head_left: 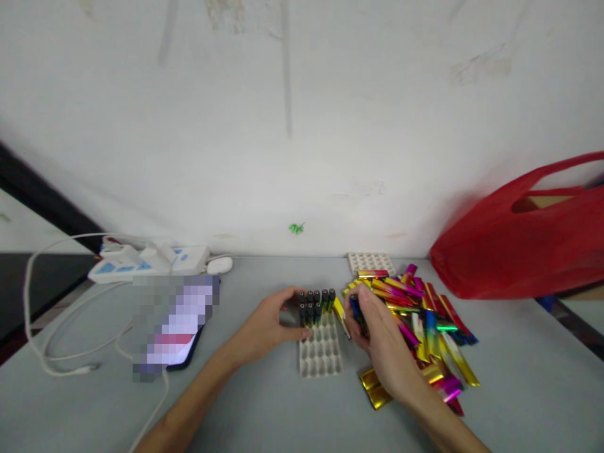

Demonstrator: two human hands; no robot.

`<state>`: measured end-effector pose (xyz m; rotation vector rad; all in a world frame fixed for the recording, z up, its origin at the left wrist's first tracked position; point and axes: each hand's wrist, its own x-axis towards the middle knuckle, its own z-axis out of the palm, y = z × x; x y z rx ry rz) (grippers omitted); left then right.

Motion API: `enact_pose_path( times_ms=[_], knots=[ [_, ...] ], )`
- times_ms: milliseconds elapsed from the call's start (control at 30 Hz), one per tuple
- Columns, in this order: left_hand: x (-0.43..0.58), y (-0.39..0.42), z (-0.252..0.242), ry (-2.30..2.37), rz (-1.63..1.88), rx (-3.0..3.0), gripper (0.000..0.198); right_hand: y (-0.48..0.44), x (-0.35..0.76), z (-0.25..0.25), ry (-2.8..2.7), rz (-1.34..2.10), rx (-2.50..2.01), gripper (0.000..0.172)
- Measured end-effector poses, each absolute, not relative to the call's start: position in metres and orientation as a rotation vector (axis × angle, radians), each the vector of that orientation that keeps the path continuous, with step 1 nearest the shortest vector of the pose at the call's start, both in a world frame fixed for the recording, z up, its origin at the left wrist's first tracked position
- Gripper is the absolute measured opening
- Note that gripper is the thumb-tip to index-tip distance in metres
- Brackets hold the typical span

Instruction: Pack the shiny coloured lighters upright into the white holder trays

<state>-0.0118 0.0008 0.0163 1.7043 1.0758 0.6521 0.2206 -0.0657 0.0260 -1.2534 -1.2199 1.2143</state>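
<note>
Head view shows the left hand (271, 324) spread in a C beside black-topped sticks (310, 308), thumb touching the pale tray (321, 363), right hand (363, 314) gripping a dark-blue object (356, 308).

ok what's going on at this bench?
A person is working two-handed at a pale tray. The left hand curls around its left side, by the black-topped cylinders standing at the tray's far end. The right hand grips something dark and bluish, partly hidden by the fingers, just right of the tray. A pile of shiny multicoloured pieces lies around and beyond that hand.
</note>
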Motion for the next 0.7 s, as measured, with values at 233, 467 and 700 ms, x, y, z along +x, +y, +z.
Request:
enact_pose_path(
  times_ms=[233,467,700],
  knots=[
    [-0.0123,0.0003,0.0147,1.055,0.660,1.706,0.050,-0.0730,0.2190,0.0369,-1.532,0.862,-1.267,0.025],
    [-0.0123,0.0005,0.0147,1.057,0.662,1.714,0.049,-0.0693,0.2201,0.0291,-1.764,0.553,-1.288,0.011],
    [-0.0119,0.0000,0.0149,1.061,0.663,1.710,0.051,-0.0684,0.2226,0.0285,-1.861,0.459,-1.280,0.013]
  ],
)
